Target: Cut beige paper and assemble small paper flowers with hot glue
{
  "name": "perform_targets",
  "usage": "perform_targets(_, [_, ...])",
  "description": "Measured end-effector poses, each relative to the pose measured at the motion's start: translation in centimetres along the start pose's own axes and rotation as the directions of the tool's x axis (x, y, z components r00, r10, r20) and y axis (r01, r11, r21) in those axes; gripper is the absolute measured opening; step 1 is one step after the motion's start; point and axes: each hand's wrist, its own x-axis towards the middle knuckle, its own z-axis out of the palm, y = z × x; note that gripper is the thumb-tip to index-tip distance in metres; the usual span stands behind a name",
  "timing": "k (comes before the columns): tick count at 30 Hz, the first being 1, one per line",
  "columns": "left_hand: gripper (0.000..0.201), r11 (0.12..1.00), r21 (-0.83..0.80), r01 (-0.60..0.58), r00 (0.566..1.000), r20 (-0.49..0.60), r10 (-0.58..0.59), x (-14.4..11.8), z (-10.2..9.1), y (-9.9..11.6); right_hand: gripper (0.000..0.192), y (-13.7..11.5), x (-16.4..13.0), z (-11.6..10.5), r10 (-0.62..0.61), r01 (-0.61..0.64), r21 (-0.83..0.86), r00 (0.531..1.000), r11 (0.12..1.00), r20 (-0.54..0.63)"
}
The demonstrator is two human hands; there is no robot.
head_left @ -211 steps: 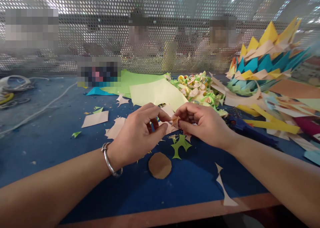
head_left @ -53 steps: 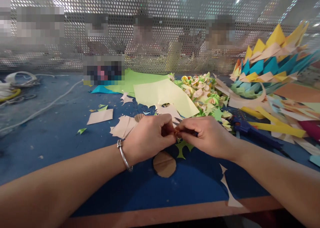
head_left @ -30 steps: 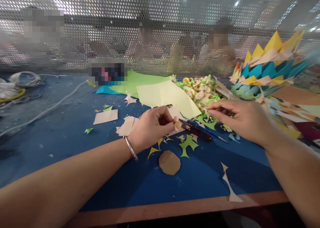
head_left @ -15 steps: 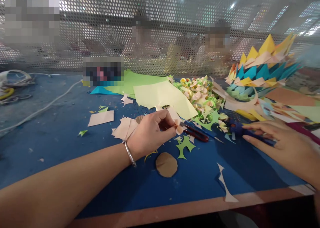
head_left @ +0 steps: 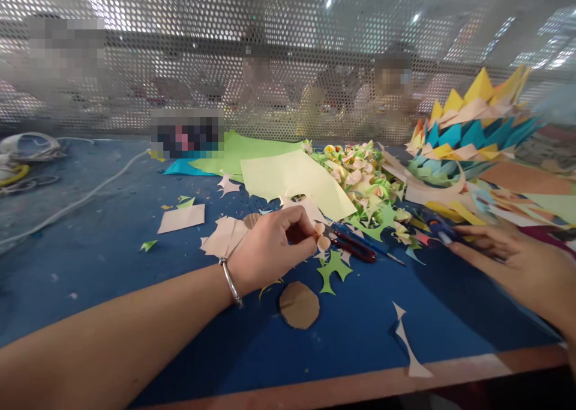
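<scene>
My left hand (head_left: 272, 248) pinches a small pale pink paper petal (head_left: 323, 242) between thumb and fingertips, just above the table. In my right hand (head_left: 508, 254) is a dark blue glue gun (head_left: 443, 227), its body partly hidden by the fingers. Beside the petal lie dark red-handled scissors (head_left: 353, 245), partly covered, and a thin blue paintbrush (head_left: 380, 249). A round cardboard disc (head_left: 299, 305) rests flat in front of my left hand. Green paper offcuts (head_left: 333, 271) and folded pink paper (head_left: 225, 236) surround that hand.
A heap of small paper petals (head_left: 364, 176) sits behind the hands, near pale yellow paper (head_left: 288, 179). A tiered folded-paper piece (head_left: 477, 131) stands at the back right. A white cord (head_left: 85, 197) crosses the left side; a perforated metal screen (head_left: 288, 92) closes the back.
My right hand has drawn slightly right with the glue gun, whose front end has turned. My left hand keeps its pinch on the petal, nearly in place. The view has tilted a little.
</scene>
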Motion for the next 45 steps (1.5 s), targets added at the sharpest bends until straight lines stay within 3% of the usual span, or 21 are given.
perform_targets(2, [0.008, 1.000, -0.016, 0.010, 1.000, 0.009, -0.010, 0.0, 0.0, 0.0, 0.054, -0.7, -0.2, -0.7, 0.229, -0.231, 0.055, 0.973, 0.971, 0.037])
perform_targets(4, [0.008, 1.000, -0.021, 0.015, 1.000, 0.020, -0.015, 0.0, 0.1, 0.1, 0.048, -1.3, -0.3, -1.2, 0.339, -0.337, 0.125, 0.941, 0.933, 0.011])
perform_targets(8, [0.011, 0.999, -0.029, 0.023, 0.999, 0.049, -0.022, 0.0, 0.2, 0.4, 0.038, -1.8, -0.4, -1.5, 0.415, -0.396, 0.238, 0.909, 0.887, -0.033])
perform_targets(12, [0.010, 0.999, -0.025, 0.027, 0.998, 0.055, -0.025, 0.0, 0.2, 0.5, 0.032, -1.5, -0.4, -1.5, 0.441, -0.431, 0.243, 0.897, 0.869, 0.014])
perform_targets(15, [0.009, 1.000, 0.003, 0.011, 0.999, 0.045, -0.011, -0.1, 0.2, 0.4, 0.031, -0.8, -0.2, -1.3, 0.346, -0.359, 0.217, 0.933, 0.908, 0.096])
perform_targets(20, [0.006, 1.000, -0.015, 0.018, 0.998, 0.062, -0.017, -0.2, 0.2, 0.4, 0.037, -0.3, -0.6, -0.9, 0.262, -0.265, 0.175, 0.964, 0.948, 0.043])
perform_targets(25, [0.003, 0.999, -0.001, 0.048, 0.994, 0.101, -0.047, -0.1, 0.1, 0.3, 0.042, -3.0, -3.3, -2.0, 0.155, -0.167, 0.225, 0.986, 0.960, 0.068])
perform_targets(27, [0.002, 0.999, -0.002, 0.049, 0.992, 0.115, -0.048, 0.0, 0.1, 0.2, 0.042, -4.2, -4.4, -2.1, 0.018, -0.049, 0.277, 0.993, 0.960, 0.114])
perform_targets(31, [0.003, 0.997, -0.056, 0.051, 0.991, 0.128, -0.043, 0.0, 0.2, 0.1, 0.043, -6.0, -6.1, -1.4, -0.263, 0.208, 0.387, 0.961, 0.898, 0.092])
perform_targets(34, [0.004, 0.997, -0.067, 0.031, 0.990, 0.138, -0.021, -0.1, 0.2, 0.0, 0.031, -6.8, -6.8, -0.8, -0.395, 0.323, 0.430, 0.914, 0.843, 0.088])
perform_targets(37, [0.004, 1.000, -0.022, 0.018, 0.990, 0.138, -0.015, -0.1, 0.2, 0.0, 0.022, -7.6, -7.0, -0.7, -0.457, 0.372, 0.454, 0.885, 0.810, 0.092])
perform_targets(45, [0.008, 0.997, 0.059, -0.041, 0.990, 0.137, 0.033, -0.2, 0.1, 0.4, 0.020, -9.4, -6.8, -1.0, -0.548, 0.496, 0.434, 0.837, 0.752, -0.007])
